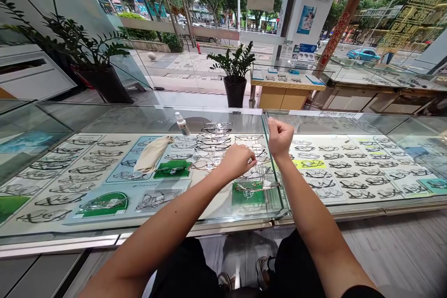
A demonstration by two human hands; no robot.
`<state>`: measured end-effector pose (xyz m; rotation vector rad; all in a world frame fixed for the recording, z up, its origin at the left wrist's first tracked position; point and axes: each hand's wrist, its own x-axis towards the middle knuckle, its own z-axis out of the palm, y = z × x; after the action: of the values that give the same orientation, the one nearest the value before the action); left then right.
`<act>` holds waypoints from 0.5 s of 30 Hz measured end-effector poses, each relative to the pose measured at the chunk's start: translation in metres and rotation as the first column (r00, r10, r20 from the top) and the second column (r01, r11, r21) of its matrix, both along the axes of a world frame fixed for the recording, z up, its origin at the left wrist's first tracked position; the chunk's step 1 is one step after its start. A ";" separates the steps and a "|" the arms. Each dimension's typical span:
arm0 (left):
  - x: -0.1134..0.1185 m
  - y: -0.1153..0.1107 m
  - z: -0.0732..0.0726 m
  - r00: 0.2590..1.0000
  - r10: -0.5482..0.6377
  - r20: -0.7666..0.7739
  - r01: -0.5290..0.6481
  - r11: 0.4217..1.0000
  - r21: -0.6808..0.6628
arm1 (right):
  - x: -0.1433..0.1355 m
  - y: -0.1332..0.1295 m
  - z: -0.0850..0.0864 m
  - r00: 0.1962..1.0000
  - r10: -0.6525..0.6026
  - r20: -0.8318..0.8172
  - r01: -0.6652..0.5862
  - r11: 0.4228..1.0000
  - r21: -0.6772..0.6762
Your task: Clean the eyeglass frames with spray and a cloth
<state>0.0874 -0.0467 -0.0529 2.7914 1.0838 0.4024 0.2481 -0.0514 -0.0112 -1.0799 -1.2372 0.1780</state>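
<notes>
My left hand [237, 162] is over the glass counter [223, 216], its fingers curled in and the knuckles facing up. Whatever those fingers may hold is hidden. To its right and higher, my right hand [281, 138] makes a fist above the seam between two glass sections; its inside cannot be seen. Beside my left wrist lies a pair of thin-framed glasses [200, 165]. Another pair of glasses [256, 187] lies below the left hand, over a green card. Past my left hand, several eyeglass frames [213, 140] sit in a row.
A white spray bottle [182, 124] stands on the counter beside a beige cloth pouch [152, 153]. Rows of eyeglasses [352, 163] fill the display on the right, and more eyeglasses [84, 167] the left. Potted plants [234, 91] stand beyond the counter, before the windows.
</notes>
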 end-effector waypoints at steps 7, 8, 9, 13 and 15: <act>-0.007 0.009 -0.001 0.979 0.061 0.192 -0.080 0.993 0.090 | -0.001 -0.001 0.000 1.000 0.018 -0.018 -0.018 1.000 -0.007; -0.008 0.011 -0.003 0.975 0.068 0.212 -0.088 0.992 0.085 | -0.001 -0.001 0.000 1.000 0.017 -0.017 -0.017 1.000 -0.007; -0.009 0.014 -0.005 0.971 0.076 0.228 -0.097 0.992 0.079 | -0.001 -0.001 0.000 1.000 0.015 -0.013 -0.016 1.000 -0.009; -0.009 0.021 -0.013 0.961 0.099 0.259 -0.119 0.991 0.062 | -0.002 -0.001 0.000 1.000 0.005 0.018 -0.004 1.000 -0.025; -0.008 0.023 -0.016 0.961 0.098 0.258 -0.115 0.992 0.050 | -0.003 -0.001 -0.001 1.000 0.008 0.018 -0.008 1.000 -0.022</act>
<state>0.0798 -0.0234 -0.0687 2.6443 1.1804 0.7982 0.2454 -0.0524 -0.0119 -1.0977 -1.2583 0.1887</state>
